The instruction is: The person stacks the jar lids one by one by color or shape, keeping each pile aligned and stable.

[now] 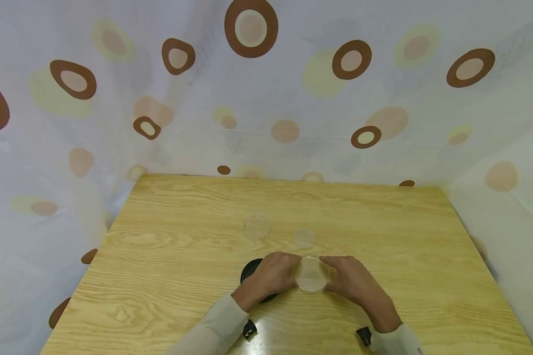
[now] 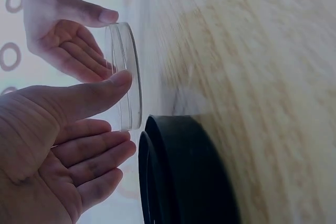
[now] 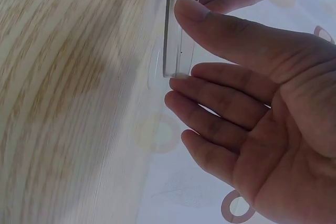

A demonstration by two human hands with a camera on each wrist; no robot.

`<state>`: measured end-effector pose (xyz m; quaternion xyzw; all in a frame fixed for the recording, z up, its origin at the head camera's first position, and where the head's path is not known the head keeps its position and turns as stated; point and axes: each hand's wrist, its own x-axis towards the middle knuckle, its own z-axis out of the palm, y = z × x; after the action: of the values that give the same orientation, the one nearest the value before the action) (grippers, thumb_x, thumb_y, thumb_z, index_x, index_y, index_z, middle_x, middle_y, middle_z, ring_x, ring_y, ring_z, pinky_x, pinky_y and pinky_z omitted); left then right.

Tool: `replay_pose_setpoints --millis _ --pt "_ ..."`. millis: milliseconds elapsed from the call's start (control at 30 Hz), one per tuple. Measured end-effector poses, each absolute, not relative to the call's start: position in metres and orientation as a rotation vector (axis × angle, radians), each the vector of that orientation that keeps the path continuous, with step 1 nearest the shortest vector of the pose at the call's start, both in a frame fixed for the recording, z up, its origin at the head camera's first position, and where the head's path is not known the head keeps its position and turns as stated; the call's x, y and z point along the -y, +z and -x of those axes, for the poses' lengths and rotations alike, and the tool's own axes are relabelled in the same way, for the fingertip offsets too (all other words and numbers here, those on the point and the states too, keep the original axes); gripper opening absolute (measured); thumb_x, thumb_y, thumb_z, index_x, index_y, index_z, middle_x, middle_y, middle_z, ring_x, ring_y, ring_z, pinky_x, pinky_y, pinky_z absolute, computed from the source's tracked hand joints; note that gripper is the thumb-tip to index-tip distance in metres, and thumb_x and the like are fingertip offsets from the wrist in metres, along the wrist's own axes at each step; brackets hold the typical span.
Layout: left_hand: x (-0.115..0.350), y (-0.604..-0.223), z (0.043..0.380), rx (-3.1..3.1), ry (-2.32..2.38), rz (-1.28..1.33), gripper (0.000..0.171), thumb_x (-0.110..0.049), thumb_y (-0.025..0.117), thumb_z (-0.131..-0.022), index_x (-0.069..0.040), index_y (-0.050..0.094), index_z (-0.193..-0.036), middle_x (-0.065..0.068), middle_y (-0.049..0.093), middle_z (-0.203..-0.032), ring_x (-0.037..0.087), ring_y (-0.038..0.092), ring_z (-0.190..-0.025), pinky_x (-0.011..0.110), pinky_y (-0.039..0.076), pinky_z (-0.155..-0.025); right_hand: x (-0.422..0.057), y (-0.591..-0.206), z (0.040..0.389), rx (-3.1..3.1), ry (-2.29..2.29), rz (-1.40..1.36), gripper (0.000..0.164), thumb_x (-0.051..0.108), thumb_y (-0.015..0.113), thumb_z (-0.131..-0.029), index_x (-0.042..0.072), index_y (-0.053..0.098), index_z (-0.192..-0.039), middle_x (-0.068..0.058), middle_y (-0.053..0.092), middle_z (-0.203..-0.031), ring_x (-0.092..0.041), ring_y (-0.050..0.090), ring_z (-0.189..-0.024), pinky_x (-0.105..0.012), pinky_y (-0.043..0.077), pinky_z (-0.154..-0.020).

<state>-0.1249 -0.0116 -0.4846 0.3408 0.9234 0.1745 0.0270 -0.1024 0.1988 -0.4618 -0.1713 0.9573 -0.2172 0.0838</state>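
Observation:
A clear round petri dish [image 1: 311,274] is held between both hands, a little above the wooden table. My left hand [image 1: 273,273] pinches its left edge with the thumb and fingers. On the opposite edge, my right hand [image 1: 351,278] grips it the same way; its lower fingers extend past the rim in the right wrist view. Seen edge-on in the left wrist view, the petri dish [image 2: 125,77] looks like two shallow parts fitted together. Under the left hand and wrist stands a black round object [image 2: 194,177], partly hidden in the head view.
Beyond the hands, a larger clear disc [image 1: 257,227] and a smaller clear disc [image 1: 304,238] lie on the wooden table [image 1: 160,271]. A patterned white curtain [image 1: 195,98] surrounds the table at the back and sides.

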Motion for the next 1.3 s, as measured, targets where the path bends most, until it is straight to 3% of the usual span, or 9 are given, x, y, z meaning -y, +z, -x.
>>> replay_pose_setpoints --millis 600,1033,1200,1300 --pt "0.019 -0.482 0.118 -2.857 0.357 -1.056 0.028 -0.026 0.083 -0.070 -0.015 0.065 -0.088 -0.005 0.068 -0.079 0.008 0.062 -0.069 0.019 0.047 -0.058 -0.183 -0.469 0.098 -2.812 -0.606 0.484 0.061 0.010 0.086 -0.063 0.000 0.064 -0.119 -0.015 0.067 -0.117 -0.034 0.063 -0.108 -0.046 0.050 -0.093" --pt "0.019 -0.485 0.116 -2.847 0.373 -1.064 0.026 -0.024 0.083 -0.070 -0.016 0.066 -0.088 -0.005 0.070 -0.081 0.008 0.063 -0.071 0.019 0.047 -0.058 -0.177 -0.475 0.094 -2.887 -0.486 0.577 0.047 0.010 0.089 -0.056 0.009 0.067 -0.098 -0.006 0.072 -0.096 -0.023 0.068 -0.084 -0.036 0.055 -0.073" --pt "0.019 -0.487 0.115 -2.846 0.372 -1.058 0.027 -0.025 0.083 -0.070 -0.016 0.066 -0.089 -0.005 0.070 -0.081 0.007 0.063 -0.070 0.019 0.048 -0.058 -0.175 -0.476 0.092 -2.898 -0.472 0.573 0.049 0.009 0.089 -0.056 0.007 0.067 -0.100 -0.008 0.072 -0.097 -0.024 0.069 -0.084 -0.036 0.056 -0.072" --pt "0.018 -0.487 0.114 -2.844 0.372 -1.053 0.028 -0.025 0.084 -0.069 -0.016 0.066 -0.089 -0.005 0.069 -0.081 0.006 0.062 -0.069 0.018 0.048 -0.058 -0.174 -0.475 0.090 -2.892 -0.485 0.550 0.055 0.008 0.089 -0.057 0.004 0.067 -0.107 -0.012 0.071 -0.105 -0.030 0.069 -0.094 -0.040 0.056 -0.080"
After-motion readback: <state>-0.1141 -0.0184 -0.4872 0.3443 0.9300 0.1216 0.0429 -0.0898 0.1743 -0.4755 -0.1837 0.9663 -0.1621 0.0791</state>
